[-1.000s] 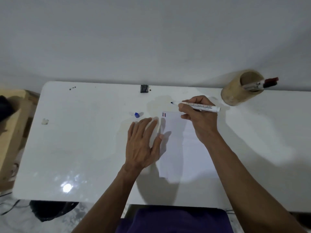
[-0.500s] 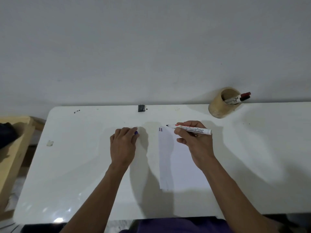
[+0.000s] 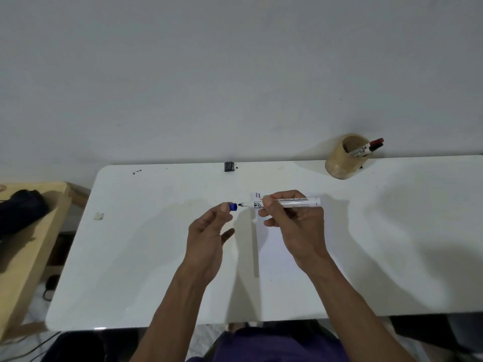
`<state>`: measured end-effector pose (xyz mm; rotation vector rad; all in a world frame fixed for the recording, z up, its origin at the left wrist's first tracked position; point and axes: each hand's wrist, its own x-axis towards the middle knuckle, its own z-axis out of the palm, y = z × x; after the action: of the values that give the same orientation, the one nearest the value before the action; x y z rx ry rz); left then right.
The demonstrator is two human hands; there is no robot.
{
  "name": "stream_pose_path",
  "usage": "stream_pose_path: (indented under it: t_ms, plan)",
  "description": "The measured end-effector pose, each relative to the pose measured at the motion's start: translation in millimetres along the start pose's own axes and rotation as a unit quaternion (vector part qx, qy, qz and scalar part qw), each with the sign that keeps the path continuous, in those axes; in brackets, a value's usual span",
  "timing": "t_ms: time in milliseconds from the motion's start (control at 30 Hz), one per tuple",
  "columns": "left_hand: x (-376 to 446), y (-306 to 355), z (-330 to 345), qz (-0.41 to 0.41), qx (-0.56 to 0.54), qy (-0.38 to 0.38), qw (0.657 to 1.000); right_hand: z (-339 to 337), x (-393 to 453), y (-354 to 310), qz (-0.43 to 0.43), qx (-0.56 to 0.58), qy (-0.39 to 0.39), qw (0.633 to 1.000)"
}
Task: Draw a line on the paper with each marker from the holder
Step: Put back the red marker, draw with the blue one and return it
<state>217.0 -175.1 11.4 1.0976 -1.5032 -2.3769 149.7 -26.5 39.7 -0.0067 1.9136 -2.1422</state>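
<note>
Marker [image 3: 287, 202], level in right hand [image 3: 295, 226], fingers clamped on barrel; blue cap [image 3: 233, 206] pinched in left hand [image 3: 209, 236] fingertips, facing nib, apparently for recapping above paper [image 3: 277, 252].

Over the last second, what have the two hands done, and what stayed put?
The left hand left the paper, picked up the blue cap from the table and brought it to the tip of the marker. The right hand kept its grip on the marker. The holder stayed put.
</note>
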Motion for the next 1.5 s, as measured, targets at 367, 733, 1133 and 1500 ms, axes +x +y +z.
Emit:
stream_pose_path:
  t_ms: [367, 733, 1133, 1500]
  plan:
    - [-36.6, -4.9, -9.9, -0.017, -0.012, -0.035, 0.999, 8.4, -43.3, 7.1, -0.015, -0.022, 0.005, 1.0]
    - [-42.3, -9.2, 20.8, -0.003, 0.004, -0.095, 0.995, -16.3, -52.2, 4.3, 0.031, 0.044, 0.046, 0.997]
    - [-10.0, 9.5, 104.5, 0.122, 0.159, -0.114, 0.973, -119.4, 0.8, -35.5, -0.039, -0.253, -0.01, 0.967]
    - [35.0, 8.7, 230.6, 0.191, 0.259, -0.067, 0.944, -183.2, 83.3, -64.4, -0.147, -0.252, 0.018, 0.956]
